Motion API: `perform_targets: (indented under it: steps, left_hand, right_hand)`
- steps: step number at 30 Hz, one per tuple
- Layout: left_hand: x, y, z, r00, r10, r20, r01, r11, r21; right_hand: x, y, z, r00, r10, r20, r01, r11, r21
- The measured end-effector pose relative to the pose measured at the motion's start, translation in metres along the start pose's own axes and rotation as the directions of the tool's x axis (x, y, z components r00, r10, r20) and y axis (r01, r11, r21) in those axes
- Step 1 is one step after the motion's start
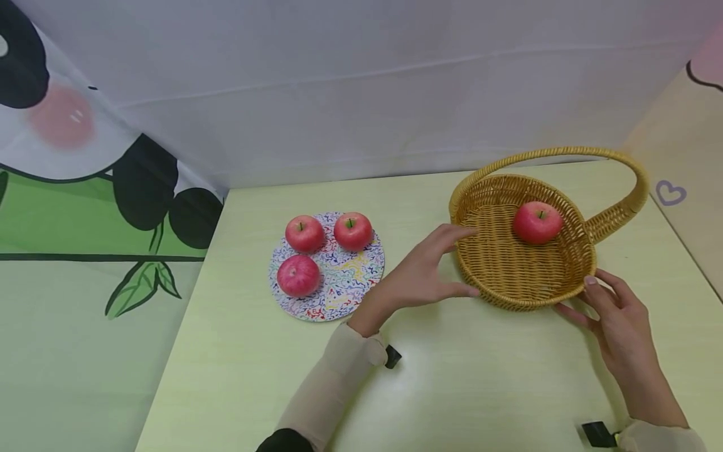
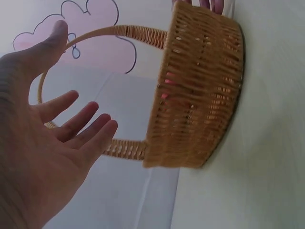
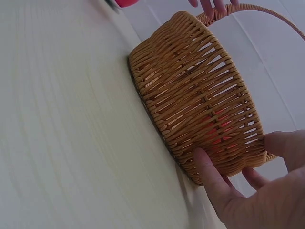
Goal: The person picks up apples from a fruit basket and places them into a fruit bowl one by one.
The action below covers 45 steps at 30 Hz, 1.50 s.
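A woven wicker basket (image 1: pixel 519 301) with a tall arched handle (image 1: pixel 638 188) stands on the table's right side, a red apple (image 1: pixel 538 223) inside it. At the basket's left side is my left hand (image 1: pixel 420 270), thumb and fingers spread; the left wrist view shows its fingers (image 2: pixel 78 124) loosely extended. My right hand (image 1: pixel 621 320) touches the basket's right wall and rim from outside, its fingers (image 3: pixel 214 179) slightly bent and spread. Left of the basket, a patterned round plate (image 1: pixel 344 298) bears two red apples (image 1: pixel 305 233) and a round pinkish-red fruit (image 1: pixel 298 275) with no visible stem.
The pale table (image 1: pixel 452 389) meets a white cloth backdrop (image 1: pixel 367 125) behind the basket. A printed cartoon cloth (image 1: pixel 141 351) hangs at the left. On the right a beige panel (image 1: pixel 683 157) borders the table edge. Small black devices (image 1: pixel 600 434) sit by the wrists.
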<state>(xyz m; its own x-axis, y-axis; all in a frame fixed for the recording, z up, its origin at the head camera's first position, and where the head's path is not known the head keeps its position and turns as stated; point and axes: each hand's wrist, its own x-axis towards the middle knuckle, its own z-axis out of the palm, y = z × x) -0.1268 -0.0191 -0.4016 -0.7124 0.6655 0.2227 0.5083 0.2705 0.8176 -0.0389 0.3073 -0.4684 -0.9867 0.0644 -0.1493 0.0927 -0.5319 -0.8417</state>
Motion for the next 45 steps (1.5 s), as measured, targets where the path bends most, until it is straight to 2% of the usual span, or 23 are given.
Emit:
perform_targets:
  steps: [4, 12, 20, 33, 37, 45]
  left_hand:
    - [0.016, 0.000, 0.009, 0.999, -0.035, 0.009, 0.035, 0.999, -0.032]
    - [0.042, 0.005, 0.024, 0.989, -0.151, -0.007, 0.151, 0.988, 0.031]
    - [0.069, 0.008, 0.042, 0.966, -0.250, -0.064, 0.257, 0.955, 0.147]
    - [0.114, 0.003, 0.071, 0.931, -0.345, -0.123, 0.361, 0.920, 0.151]
    - [0.126, 0.002, 0.079, 0.909, -0.388, -0.151, 0.407, 0.904, 0.127]
    - [0.149, -0.010, 0.096, 0.886, -0.428, -0.181, 0.459, 0.865, 0.202]
  right_hand:
    - [0.000, 0.000, -0.001, 1.000, 0.002, -0.004, -0.002, 1.000, 0.001]
    - [0.000, 0.000, -0.002, 1.000, 0.000, -0.001, 0.000, 1.000, 0.013]
    - [0.000, 0.001, -0.001, 1.000, -0.012, 0.009, 0.012, 1.000, 0.004]
    - [0.000, 0.001, -0.001, 1.000, -0.016, -0.002, 0.016, 1.000, -0.013]
    - [0.000, -0.001, -0.001, 1.000, 0.000, -0.023, -0.001, 0.999, -0.039]
    - [0.001, 0.000, -0.001, 0.999, 0.009, -0.036, -0.011, 0.998, -0.056]
